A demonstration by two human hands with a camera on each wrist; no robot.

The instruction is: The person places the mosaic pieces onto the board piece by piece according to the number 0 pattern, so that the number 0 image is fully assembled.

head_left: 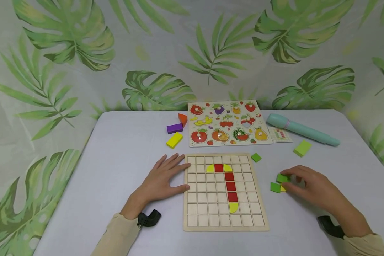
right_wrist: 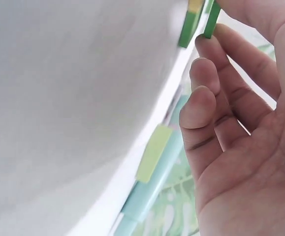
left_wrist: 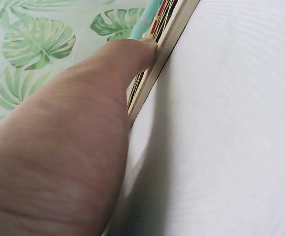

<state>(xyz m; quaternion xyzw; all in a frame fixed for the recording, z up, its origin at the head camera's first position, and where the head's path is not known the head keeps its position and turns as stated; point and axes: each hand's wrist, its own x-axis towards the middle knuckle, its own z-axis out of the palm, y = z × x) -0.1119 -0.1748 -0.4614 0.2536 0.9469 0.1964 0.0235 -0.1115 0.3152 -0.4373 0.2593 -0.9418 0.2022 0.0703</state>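
Note:
A wooden grid board lies flat on the white table. Several red square tiles and yellow rounded pieces sit in its cells, forming a hooked line. My left hand is spread at the board's left edge, thumb and fingertips touching it; in the left wrist view the thumb meets the rim. To the right of the board, my right hand pinches a green square tile between thumb and fingers. Beneath it lie another green tile and a yellow piece, partly hidden by the hand.
Behind the board lies a fruit picture puzzle, with a small patterned card and a teal pen-shaped stick beside it. Purple, yellow, orange and light green blocks lie around, plus a green tile.

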